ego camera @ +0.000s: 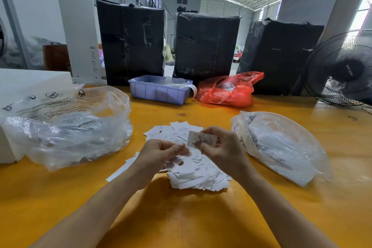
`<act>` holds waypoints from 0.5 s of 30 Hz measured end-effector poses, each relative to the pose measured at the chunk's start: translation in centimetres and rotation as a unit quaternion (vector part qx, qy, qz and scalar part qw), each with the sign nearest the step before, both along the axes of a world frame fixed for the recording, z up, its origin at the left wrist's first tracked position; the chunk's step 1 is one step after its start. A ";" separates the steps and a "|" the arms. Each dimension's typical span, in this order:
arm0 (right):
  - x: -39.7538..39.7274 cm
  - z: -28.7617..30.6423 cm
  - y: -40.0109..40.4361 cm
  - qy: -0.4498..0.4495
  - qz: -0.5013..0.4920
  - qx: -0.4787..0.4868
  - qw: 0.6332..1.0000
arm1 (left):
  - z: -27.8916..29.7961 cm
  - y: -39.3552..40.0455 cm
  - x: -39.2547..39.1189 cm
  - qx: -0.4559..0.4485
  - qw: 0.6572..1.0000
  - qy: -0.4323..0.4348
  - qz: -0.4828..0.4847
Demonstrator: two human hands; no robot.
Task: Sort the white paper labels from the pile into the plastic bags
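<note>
A pile of white paper labels (pixel 193 171) lies on the yellow table (pixel 181 217) in front of me. My right hand (pixel 223 147) pinches one printed label (pixel 201 138) upright above the pile. My left hand (pixel 161 152) hovers just beside it, fingers curled, thumb and fingertips touching the lower left edge of a label; whether it grips anything is unclear. A clear plastic bag (pixel 66 127) with labels inside sits at the left. A second clear plastic bag (pixel 281 145) with white labels lies at the right.
A purple plastic bin (pixel 159 90) and a red plastic bag (pixel 229 90) stand behind the pile. Three black wrapped bales (pixel 205 44) line the table's far edge. A black fan (pixel 342 70) is at the far right, a white box (pixel 24 80) at the far left.
</note>
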State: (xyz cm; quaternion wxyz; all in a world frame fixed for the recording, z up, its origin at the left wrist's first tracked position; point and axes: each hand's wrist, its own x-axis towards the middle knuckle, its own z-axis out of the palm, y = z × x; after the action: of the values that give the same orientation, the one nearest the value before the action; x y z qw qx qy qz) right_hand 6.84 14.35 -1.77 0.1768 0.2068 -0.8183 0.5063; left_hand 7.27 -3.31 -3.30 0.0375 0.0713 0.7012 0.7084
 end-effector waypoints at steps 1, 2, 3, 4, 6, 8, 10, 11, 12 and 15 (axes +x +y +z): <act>0.0 -0.1 -0.1 0.009 0.000 0.018 1.000 | 0.0 0.0 0.0 -0.003 1.000 0.000 0.000; 0.0 -0.2 -0.1 0.021 -0.003 0.030 0.999 | 0.1 0.0 0.1 -0.005 1.000 0.000 0.000; 0.0 -0.3 -0.1 0.036 -0.008 0.039 0.999 | 0.1 0.0 0.1 -0.007 1.000 0.000 0.000; -0.1 -0.3 -0.1 0.048 -0.014 0.045 0.998 | 0.1 0.0 0.1 -0.007 1.000 0.000 -0.001; -0.1 -0.3 -0.1 0.060 -0.020 0.054 0.996 | 0.1 0.0 0.2 -0.005 1.000 -0.002 -0.003; -0.2 -0.4 0.0 0.064 -0.021 0.064 0.996 | 0.1 0.0 0.2 -0.010 1.000 -0.001 -0.003; -0.1 -0.4 -0.1 0.065 -0.022 0.070 0.995 | 0.1 0.0 0.1 -0.016 1.000 0.004 0.002; -0.1 -0.4 -0.1 0.061 -0.021 0.070 0.995 | 0.1 -0.1 0.1 -0.016 1.000 0.007 0.005; -0.1 -0.4 -0.1 0.053 -0.018 0.068 0.996 | 0.1 -0.1 0.1 -0.014 1.000 0.009 0.008; -0.2 -0.3 -0.1 -0.014 0.007 0.058 0.998 | 0.0 -0.2 0.0 -0.008 1.000 0.011 0.011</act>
State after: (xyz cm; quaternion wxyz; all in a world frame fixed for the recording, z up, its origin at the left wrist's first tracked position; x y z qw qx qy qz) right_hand 6.67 14.24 -2.04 0.1496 0.2151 -0.8472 0.4622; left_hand 7.24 -3.46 -3.30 0.0223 0.0710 0.7077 0.7026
